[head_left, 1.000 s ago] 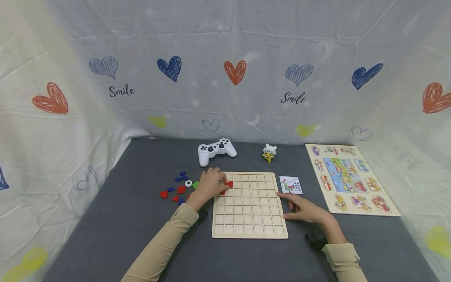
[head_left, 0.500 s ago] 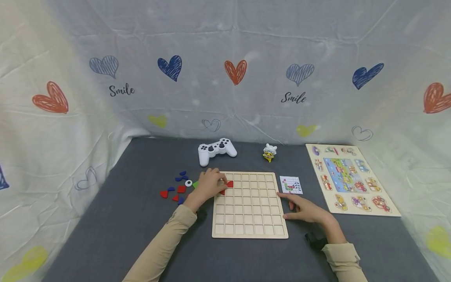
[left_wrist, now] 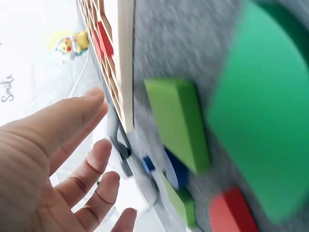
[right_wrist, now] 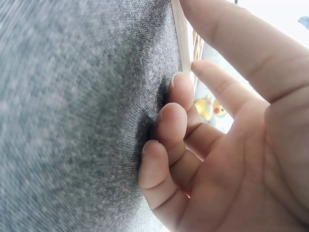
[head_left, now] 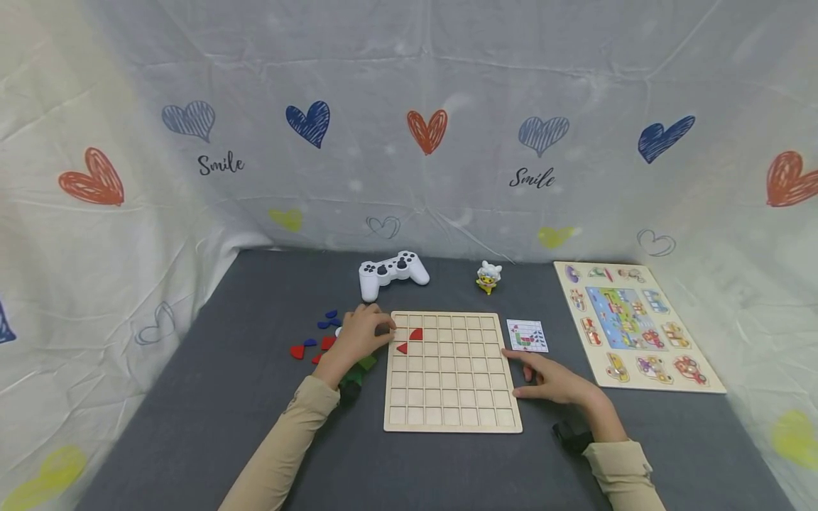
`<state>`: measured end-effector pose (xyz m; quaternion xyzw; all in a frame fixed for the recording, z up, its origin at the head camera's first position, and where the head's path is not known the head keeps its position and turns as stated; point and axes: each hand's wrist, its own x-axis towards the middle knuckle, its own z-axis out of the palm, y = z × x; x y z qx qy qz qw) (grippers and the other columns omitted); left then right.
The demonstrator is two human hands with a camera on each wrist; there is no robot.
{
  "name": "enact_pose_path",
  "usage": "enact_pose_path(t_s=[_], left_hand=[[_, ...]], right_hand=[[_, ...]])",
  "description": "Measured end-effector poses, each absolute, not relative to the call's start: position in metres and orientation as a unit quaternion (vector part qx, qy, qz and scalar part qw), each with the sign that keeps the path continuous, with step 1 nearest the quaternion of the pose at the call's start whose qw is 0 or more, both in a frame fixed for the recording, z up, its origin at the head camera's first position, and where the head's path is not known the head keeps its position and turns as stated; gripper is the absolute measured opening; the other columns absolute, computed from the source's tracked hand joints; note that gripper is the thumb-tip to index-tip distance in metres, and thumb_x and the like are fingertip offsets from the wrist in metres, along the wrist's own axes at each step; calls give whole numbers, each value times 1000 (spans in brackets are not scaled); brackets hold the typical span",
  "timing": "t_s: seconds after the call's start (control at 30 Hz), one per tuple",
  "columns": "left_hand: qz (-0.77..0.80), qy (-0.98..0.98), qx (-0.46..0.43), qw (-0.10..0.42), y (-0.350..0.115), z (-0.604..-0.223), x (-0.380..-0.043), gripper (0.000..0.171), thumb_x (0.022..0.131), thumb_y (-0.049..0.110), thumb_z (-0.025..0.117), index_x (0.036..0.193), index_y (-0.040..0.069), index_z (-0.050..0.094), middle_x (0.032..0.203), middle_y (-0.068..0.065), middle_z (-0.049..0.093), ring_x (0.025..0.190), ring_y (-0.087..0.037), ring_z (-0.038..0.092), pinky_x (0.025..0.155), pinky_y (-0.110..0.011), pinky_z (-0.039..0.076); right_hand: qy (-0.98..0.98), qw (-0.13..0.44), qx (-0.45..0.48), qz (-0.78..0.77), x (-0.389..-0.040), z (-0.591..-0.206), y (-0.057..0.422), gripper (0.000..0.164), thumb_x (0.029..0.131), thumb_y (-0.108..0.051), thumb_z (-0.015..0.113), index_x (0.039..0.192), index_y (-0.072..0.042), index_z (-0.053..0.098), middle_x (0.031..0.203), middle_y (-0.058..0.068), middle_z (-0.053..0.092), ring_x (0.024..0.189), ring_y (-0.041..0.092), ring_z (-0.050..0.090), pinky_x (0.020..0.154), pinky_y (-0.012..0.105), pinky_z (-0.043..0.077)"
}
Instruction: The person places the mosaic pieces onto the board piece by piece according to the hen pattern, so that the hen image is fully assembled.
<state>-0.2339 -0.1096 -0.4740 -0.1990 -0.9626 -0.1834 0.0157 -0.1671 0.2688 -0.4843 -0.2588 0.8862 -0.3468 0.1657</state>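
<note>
A pale wooden grid board [head_left: 454, 387] lies at the middle of the table in the head view. Two red pieces sit in its upper left cells, a quarter-round piece [head_left: 417, 334] and a triangle [head_left: 402, 348]. My left hand [head_left: 359, 335] hovers by the board's left edge, holding nothing; its fingers are spread apart in the left wrist view. Beneath and beside it lie a light green block [left_wrist: 176, 125], a darker green curved piece [left_wrist: 265, 116] and a red piece [left_wrist: 232, 211]. My right hand [head_left: 557, 380] touches the board's right edge with thumb and index finger, other fingers bent.
Several loose blue and red pieces [head_left: 297, 352] lie left of the board. Behind it are a white game controller [head_left: 393, 273] and a small figurine [head_left: 488, 277]. A pattern card [head_left: 527, 336] and a picture puzzle board [head_left: 639, 326] lie to the right.
My left hand has moved left, off the red triangle, which now shows in its cell. Green pieces come into sight under the left wrist. My right hand has stayed in place.
</note>
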Motion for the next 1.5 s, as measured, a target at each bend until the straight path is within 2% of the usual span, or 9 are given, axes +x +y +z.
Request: enact_pose_path(t_s=[0.33, 0.6, 0.87, 1.5], left_hand=[[-159, -970, -183, 12, -138, -474, -234, 18, 81, 29, 71, 99, 26, 71, 98, 0, 54, 89, -20, 44, 85, -52, 37], [-143, -973, -179, -3, -162, -471, -234, 23, 81, 28, 72, 103, 23, 70, 99, -1, 54, 92, -22, 45, 87, -54, 35], [-149, -971, -186, 3, -180, -467, -231, 25, 79, 21, 74, 104, 20, 70, 97, -3, 53, 90, -25, 43, 84, -55, 34], [-114, -977, -180, 3, -190, -472, -237, 22, 79, 20, 74, 101, 19, 71, 98, -5, 53, 90, -25, 43, 84, -55, 35]], right_hand=[[886, 165, -255, -349, -166, -486, 269, 71, 82, -26, 71, 140, -2, 38, 81, 6, 43, 59, 4, 33, 52, 20, 34], [881, 162, -261, -359, -165, -485, 270, 69, 82, -23, 71, 138, 1, 38, 81, 8, 43, 58, 4, 33, 51, 21, 33], [879, 160, -261, -365, -164, -482, 269, 69, 81, -24, 71, 138, 1, 39, 81, 8, 43, 59, 5, 33, 51, 20, 33], [881, 170, -247, -366, -165, -483, 269, 71, 81, -25, 72, 139, -1, 38, 82, 8, 44, 58, 6, 33, 51, 21, 33]])
